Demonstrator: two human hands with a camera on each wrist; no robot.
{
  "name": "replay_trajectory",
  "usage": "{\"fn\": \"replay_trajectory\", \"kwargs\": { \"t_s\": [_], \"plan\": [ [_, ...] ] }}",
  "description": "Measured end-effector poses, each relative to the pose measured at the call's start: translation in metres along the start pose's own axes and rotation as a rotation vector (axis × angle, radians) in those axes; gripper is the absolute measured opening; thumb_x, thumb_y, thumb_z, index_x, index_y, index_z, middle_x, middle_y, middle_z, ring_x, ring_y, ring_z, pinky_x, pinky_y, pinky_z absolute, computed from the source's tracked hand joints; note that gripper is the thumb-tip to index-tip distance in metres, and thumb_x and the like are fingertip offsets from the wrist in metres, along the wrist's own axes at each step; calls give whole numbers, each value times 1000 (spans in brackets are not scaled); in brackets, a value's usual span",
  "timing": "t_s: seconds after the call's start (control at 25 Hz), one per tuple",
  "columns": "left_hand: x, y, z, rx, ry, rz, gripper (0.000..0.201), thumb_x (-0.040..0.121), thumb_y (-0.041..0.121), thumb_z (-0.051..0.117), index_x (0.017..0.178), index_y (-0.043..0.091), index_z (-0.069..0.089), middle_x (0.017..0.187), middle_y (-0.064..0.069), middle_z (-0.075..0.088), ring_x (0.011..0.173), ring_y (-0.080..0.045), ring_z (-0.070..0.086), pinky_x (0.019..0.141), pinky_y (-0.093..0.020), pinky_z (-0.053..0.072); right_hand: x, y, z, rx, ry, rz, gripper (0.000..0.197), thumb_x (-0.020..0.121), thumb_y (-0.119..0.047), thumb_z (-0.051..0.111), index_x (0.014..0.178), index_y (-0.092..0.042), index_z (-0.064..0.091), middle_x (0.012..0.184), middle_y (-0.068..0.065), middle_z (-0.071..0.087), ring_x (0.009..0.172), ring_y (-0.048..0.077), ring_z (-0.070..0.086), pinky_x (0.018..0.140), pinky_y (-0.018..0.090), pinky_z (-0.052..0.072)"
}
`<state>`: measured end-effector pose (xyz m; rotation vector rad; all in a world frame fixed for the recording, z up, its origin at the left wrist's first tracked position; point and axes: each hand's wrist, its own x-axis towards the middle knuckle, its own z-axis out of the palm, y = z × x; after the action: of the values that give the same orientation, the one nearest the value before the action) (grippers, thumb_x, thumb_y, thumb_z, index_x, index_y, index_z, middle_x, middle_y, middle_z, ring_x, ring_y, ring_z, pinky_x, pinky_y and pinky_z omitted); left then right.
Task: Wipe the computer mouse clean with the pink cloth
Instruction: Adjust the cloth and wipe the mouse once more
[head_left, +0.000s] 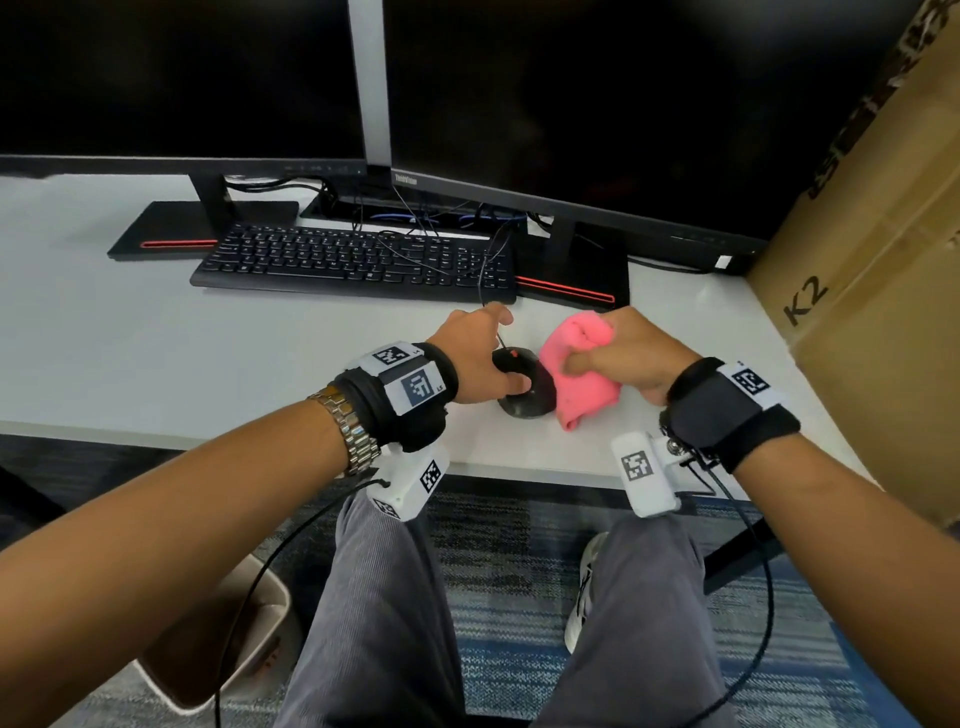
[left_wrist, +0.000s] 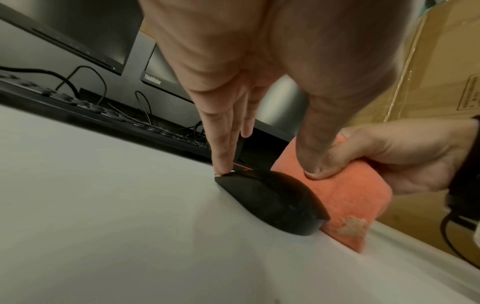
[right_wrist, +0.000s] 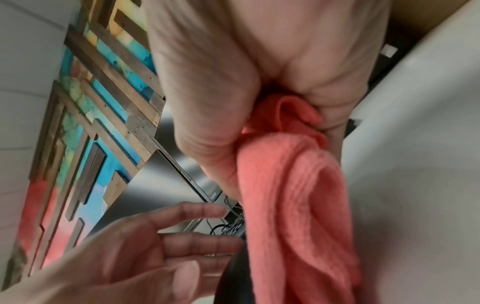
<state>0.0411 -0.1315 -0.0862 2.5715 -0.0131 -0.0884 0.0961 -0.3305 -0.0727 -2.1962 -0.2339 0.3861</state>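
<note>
The black computer mouse (head_left: 523, 397) lies on the white desk (head_left: 260, 364) near its front edge. My left hand (head_left: 480, 358) holds it from above: straight fingertips (left_wrist: 222, 164) touch its front end and the thumb (left_wrist: 315, 164) presses on its right side. My right hand (head_left: 621, 353) grips the bunched pink cloth (head_left: 574, 379) in a fist. The cloth (left_wrist: 355, 205) lies against the mouse's (left_wrist: 275, 203) right flank and touches the desk. In the right wrist view the cloth (right_wrist: 298, 195) hangs from my palm and hides most of the mouse.
A black keyboard (head_left: 353, 260) and two dark monitors on stands sit behind the mouse. The mouse cable (head_left: 485, 275) runs back over the keyboard. A tall cardboard box (head_left: 883, 286) stands at the desk's right end. A bin (head_left: 218, 623) sits below the desk on the left.
</note>
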Motion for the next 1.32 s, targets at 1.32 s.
{"fn": "replay_trajectory", "kwargs": {
  "t_s": [1.32],
  "plan": [
    [-5,-6,-4,29,66,81,52,76,30,76,122,19,54,108,4,67,113,-18,56,95,-36,49,12,-26,-36,-456,-460,-147,41,64,-16,94,98,-11,72,99,10,79,95,32,75,85,55,60]
  ]
}}
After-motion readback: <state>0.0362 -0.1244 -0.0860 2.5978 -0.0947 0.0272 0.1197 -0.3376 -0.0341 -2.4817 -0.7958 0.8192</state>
